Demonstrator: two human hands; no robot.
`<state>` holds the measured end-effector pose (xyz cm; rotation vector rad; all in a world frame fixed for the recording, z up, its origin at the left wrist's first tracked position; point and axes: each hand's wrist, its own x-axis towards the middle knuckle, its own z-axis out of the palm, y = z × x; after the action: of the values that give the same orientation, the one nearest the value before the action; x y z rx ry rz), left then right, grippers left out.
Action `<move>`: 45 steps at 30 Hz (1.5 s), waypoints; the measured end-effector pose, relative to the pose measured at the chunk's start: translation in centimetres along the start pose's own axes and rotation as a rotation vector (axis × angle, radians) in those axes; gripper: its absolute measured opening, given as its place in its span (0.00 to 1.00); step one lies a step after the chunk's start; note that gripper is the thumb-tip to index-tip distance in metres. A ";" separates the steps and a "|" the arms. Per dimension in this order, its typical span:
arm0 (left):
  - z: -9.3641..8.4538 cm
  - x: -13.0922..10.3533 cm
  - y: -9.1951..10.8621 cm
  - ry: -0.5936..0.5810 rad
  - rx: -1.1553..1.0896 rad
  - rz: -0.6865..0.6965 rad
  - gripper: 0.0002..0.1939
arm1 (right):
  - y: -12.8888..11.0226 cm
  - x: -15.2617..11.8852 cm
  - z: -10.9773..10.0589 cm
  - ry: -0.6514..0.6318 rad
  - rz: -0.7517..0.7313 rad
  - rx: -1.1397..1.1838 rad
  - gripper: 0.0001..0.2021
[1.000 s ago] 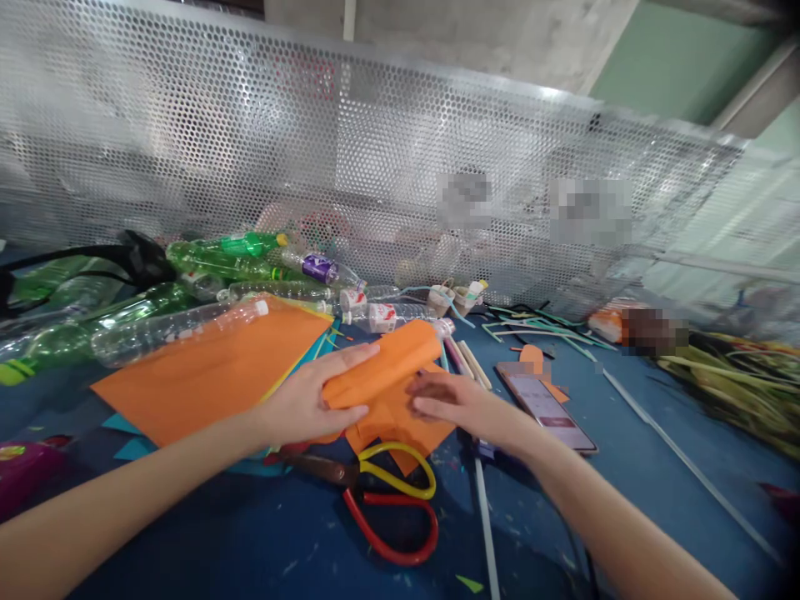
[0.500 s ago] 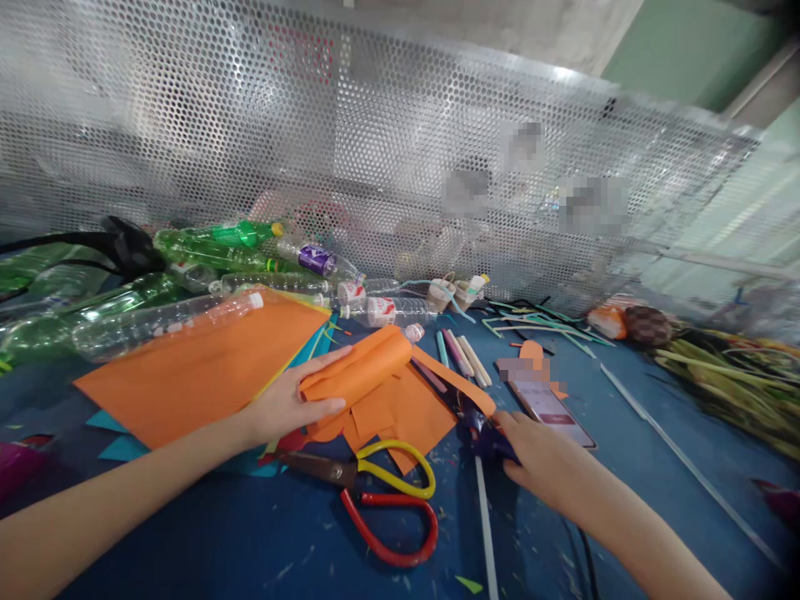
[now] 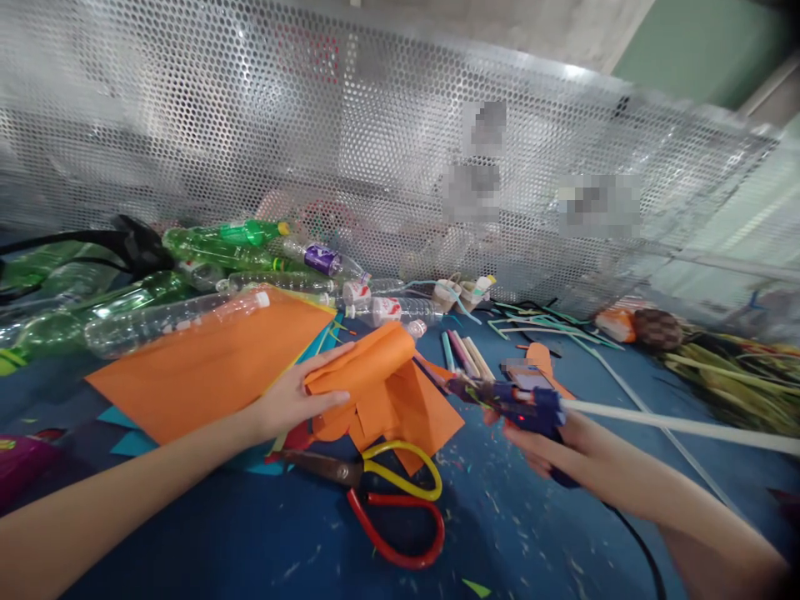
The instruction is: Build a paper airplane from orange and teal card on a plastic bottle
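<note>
Fingers and thumb of my left hand (image 3: 293,398) are wrapped round a rolled piece of orange paper (image 3: 368,360). My right hand (image 3: 562,450) grips a dark blue glue gun (image 3: 531,410), whose nozzle points left towards the roll. A long white glue stick (image 3: 681,427) sticks out of the gun's back end. Cut orange paper pieces (image 3: 431,421) lie beneath the roll. Scissors (image 3: 350,473) with one yellow and one red handle rest just in front of them. Larger orange sheets (image 3: 212,358) lie to the left over blue ones.
Plastic bottles (image 3: 137,321) lie at the back left. Markers (image 3: 466,354), a partly hidden phone (image 3: 528,375) and a bundle of dry stalks (image 3: 731,375) are towards the right. A perforated metal panel (image 3: 387,142) stands behind.
My right hand has raised the glue gun off the table and turned it, so its white stick now points right instead of towards me. My left hand still holds the roll.
</note>
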<state>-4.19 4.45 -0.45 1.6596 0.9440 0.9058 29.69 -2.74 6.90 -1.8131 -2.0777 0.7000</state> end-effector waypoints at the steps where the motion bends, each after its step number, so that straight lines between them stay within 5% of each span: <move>1: 0.0 0.0 0.0 -0.006 -0.012 -0.001 0.35 | -0.1 0.0 -0.2 -0.026 -0.010 0.093 0.19; 5: 0.0 0.0 0.1 -0.041 -0.023 -0.003 0.35 | -1.2 0.5 -0.1 0.033 -0.044 0.352 0.19; 8: 0.0 -0.1 0.2 -0.042 0.036 0.017 0.35 | -2.7 1.3 0.9 0.138 -0.120 0.319 0.20; 17: 0.1 -0.3 0.1 -0.033 0.091 0.051 0.33 | -6.6 2.7 4.9 0.011 -0.228 0.093 0.22; 29: 0.4 -0.4 0.5 -0.192 -0.118 0.083 0.33 | -8.0 4.1 5.2 -0.014 -0.261 0.114 0.19; 37: 0.6 -0.5 0.6 -0.176 -0.087 0.071 0.33 | -8.8 4.2 4.9 0.042 -0.351 0.148 0.15; 45: 0.6 -0.5 0.8 -0.167 -0.039 0.014 0.34 | -8.2 3.7 3.3 0.045 -0.259 0.031 0.17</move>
<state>-3.75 3.56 0.13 1.6820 0.7968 0.7767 20.44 -0.33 8.17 -1.4917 -2.2047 0.6107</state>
